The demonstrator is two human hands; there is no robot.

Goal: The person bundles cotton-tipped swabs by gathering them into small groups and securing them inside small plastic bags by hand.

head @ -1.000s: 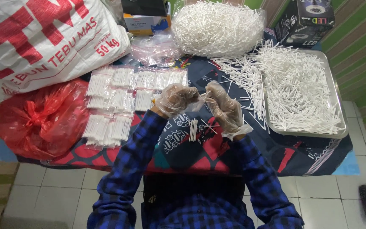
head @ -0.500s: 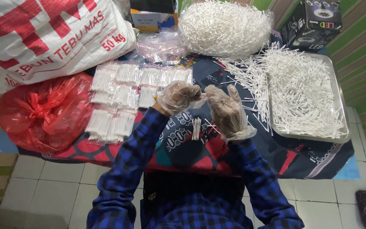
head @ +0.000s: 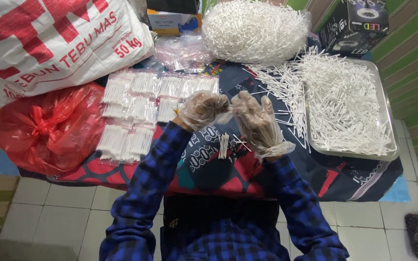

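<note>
Sitting right under the hands is a small bundle of white sticks [head: 223, 145] on the patterned cloth [head: 209, 164], nothing touching it. Just above that bundle, the left hand [head: 203, 109] in its clear plastic glove is curled shut, pinching a thin clear bag [head: 226, 116], and the gloved right hand [head: 256, 123] has its fingers spread loose against the same bag. Left of the bundle lie rows of filled packets [head: 141, 104]; right of it is a metal tray [head: 388, 125] heaped with sticks. Farther back sits a big clear bag of sticks [head: 252, 29].
</note>
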